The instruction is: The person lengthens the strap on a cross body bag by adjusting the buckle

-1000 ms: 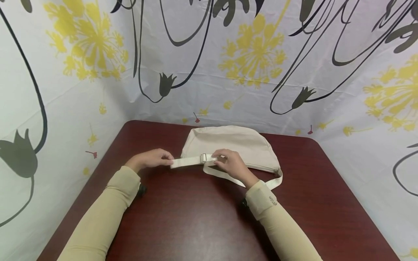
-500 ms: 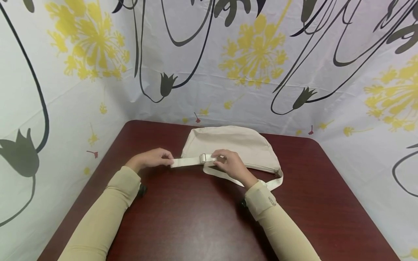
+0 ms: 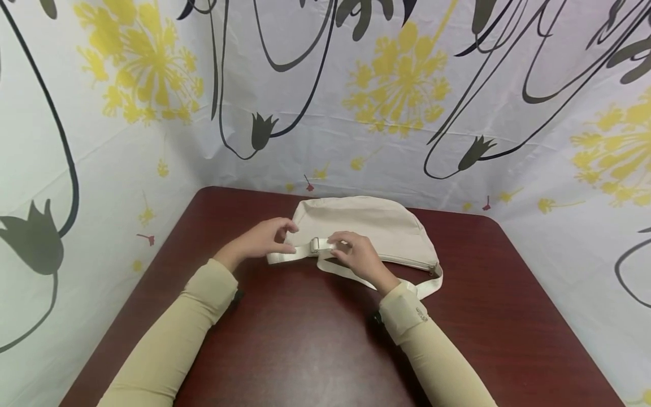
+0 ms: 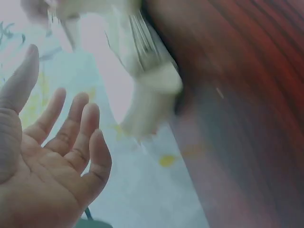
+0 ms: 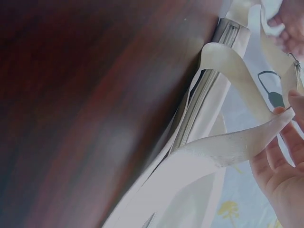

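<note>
A cream fabric bag (image 3: 363, 223) lies near the back of the table, its zipper (image 5: 202, 107) along the front edge. Its webbing strap (image 3: 282, 258) is raised in front of the bag, with a metal slider buckle (image 3: 315, 245) on it. My right hand (image 3: 358, 255) pinches the strap just right of the buckle; in the right wrist view the webbing runs between thumb and fingertips. My left hand (image 3: 256, 242) is left of the buckle, thumb and fingers spread apart, thumb tip overlapping the strap. The left wrist view shows this palm (image 4: 57, 175) holding nothing.
The dark red wooden table (image 3: 285, 339) has rounded back corners. White cloth (image 3: 315, 113) with yellow and grey flower prints encloses it at the back and sides. More of the strap (image 3: 429, 287) loops off the bag's right end onto the table.
My left hand has let go of the strap's left end and moved right toward the buckle, its fingers spreading. The strap's left part now sags. My right hand keeps its pinch.
</note>
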Demonstrator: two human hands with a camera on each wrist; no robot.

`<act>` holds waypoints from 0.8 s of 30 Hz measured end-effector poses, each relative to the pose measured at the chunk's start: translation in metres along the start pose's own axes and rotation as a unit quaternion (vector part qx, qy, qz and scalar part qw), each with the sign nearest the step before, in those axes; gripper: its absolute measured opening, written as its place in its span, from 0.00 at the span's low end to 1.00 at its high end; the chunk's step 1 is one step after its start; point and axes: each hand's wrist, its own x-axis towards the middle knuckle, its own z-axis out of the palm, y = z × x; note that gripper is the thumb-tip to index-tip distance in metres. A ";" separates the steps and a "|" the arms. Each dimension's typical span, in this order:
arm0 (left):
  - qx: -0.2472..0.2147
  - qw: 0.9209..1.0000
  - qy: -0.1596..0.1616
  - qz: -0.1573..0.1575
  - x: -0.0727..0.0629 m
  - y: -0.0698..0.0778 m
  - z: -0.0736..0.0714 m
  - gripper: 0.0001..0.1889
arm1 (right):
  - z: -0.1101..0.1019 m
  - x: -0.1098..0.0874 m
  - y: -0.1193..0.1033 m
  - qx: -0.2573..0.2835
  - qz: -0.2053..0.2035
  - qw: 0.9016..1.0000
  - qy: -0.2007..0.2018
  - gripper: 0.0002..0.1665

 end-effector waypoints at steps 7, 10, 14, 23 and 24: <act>0.014 1.000 -0.010 0.020 0.018 0.020 0.030 0.33 | 0.002 -0.002 -0.001 -0.001 -0.008 1.000 0.012 0.14; 0.008 1.000 0.005 0.029 0.021 0.024 0.037 0.28 | 0.002 -0.002 -0.001 -0.004 -0.010 1.000 0.011 0.13; 0.011 0.999 0.037 0.033 0.022 0.027 0.042 0.20 | 0.001 -0.003 -0.002 -0.002 -0.011 1.000 0.005 0.13; -0.005 0.996 0.070 0.047 0.023 0.023 0.043 0.19 | -0.003 -0.006 0.001 -0.008 -0.032 0.999 -0.012 0.13; -0.008 0.996 0.072 0.046 0.023 0.022 0.043 0.19 | -0.003 -0.006 0.002 -0.011 -0.036 0.999 -0.012 0.14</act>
